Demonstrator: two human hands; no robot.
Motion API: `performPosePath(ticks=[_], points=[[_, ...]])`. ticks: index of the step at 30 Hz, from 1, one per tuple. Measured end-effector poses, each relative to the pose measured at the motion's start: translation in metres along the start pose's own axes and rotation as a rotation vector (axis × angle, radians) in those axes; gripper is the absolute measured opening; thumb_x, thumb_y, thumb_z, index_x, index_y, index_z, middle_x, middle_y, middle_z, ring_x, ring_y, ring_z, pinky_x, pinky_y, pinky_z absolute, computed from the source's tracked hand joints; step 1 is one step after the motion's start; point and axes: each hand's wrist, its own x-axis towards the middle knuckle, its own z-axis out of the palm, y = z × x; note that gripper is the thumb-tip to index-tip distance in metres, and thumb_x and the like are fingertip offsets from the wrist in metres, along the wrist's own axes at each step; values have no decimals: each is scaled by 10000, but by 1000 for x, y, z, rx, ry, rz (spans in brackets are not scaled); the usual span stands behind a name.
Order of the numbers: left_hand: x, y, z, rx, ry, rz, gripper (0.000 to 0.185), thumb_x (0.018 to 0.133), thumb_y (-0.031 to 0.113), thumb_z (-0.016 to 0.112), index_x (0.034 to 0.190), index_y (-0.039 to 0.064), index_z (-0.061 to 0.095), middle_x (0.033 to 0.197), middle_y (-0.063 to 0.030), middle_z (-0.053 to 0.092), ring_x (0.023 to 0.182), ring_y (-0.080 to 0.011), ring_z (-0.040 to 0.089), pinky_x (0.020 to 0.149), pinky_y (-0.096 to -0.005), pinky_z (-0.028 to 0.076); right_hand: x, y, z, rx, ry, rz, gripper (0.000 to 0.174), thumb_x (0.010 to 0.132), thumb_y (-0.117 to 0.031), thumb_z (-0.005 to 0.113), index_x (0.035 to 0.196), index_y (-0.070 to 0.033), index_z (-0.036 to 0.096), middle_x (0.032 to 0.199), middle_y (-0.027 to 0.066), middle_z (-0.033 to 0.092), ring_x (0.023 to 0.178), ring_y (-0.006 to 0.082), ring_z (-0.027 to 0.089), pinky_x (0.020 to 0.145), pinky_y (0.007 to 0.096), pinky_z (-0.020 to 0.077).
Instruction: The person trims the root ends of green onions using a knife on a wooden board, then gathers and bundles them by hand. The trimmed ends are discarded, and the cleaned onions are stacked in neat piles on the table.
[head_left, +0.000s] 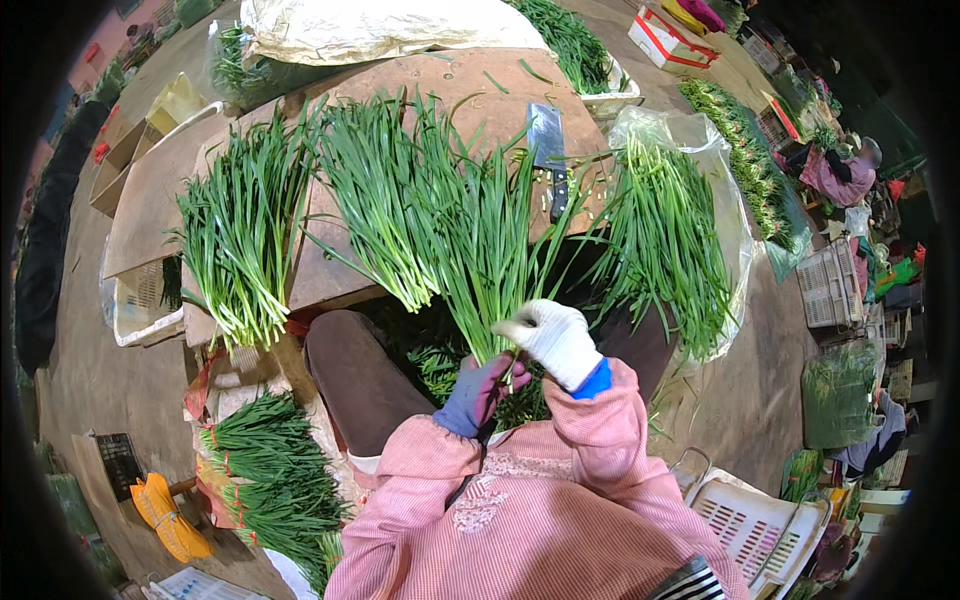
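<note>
My left hand (484, 390), in a grey and purple glove, grips the lower ends of a bunch of garlic chives (487, 262) above my lap. Close above it, my right hand (555, 337), in a white knit glove, is bent at the bunch's near side; whether its fingers hold any stems cannot be seen. Beside the held bunch, more chives (382, 202) lie on a wooden board (450, 75), and another pile (244, 232) is at the left. A cleaver (549, 142) with a black handle rests on the board among cut bits. To the right, chives (667, 232) lie on clear plastic.
Tied chive bundles (270, 465) with red bands are stacked at lower left, near an orange bag (169, 517). A white plastic crate (750, 525) is at lower right. A white sack (390, 30) lies beyond the board. Another person (844, 176) sits at far right among produce.
</note>
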Motion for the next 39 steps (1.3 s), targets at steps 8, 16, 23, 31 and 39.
performPosePath(ticks=[8, 16, 23, 31, 39], points=[[-4, 0, -4, 49, -26, 11, 254, 788, 84, 509, 1025, 4, 461, 878, -70, 545, 732, -137, 551, 667, -291, 496, 27, -5, 15, -129, 142, -165, 312, 699, -321, 581, 748, -14, 595, 670, 158, 564, 633, 294, 558, 586, 341, 437], [9, -4, -24, -462, -404, -54, 387, 875, 322, 375, 1139, 44, 430, 1008, -112, 546, 852, -201, 560, 780, -384, 466, 13, -1, 16, 312, 134, -50, 199, 722, -186, 615, 658, -4, 561, 504, 12, 482, 446, 51, 414, 398, 217, 341], [17, -9, -21, -322, -138, -24, 359, 882, 292, 361, 1152, 56, 382, 991, -93, 527, 875, -204, 549, 707, -334, 492, -5, -19, 21, 229, 10, -70, 231, 681, -214, 637, 686, 10, 577, 567, 78, 533, 531, 131, 522, 499, 259, 417], [12, 4, -18, -228, -216, -70, 333, 881, 279, 383, 1095, 30, 438, 946, -104, 569, 691, -95, 535, 635, -262, 500, -17, -6, -27, 845, 415, -63, 162, 689, -168, 617, 676, -8, 598, 554, 28, 551, 424, 63, 449, 400, 188, 351], [7, 6, -4, -57, -111, -36, 243, 831, 136, 499, 1013, -23, 471, 775, -54, 523, 585, -86, 471, 500, -225, 443, -21, 47, -19, -16, -8, -65, 325, 649, -269, 626, 876, -44, 567, 658, 112, 592, 608, 204, 576, 537, 276, 450]])
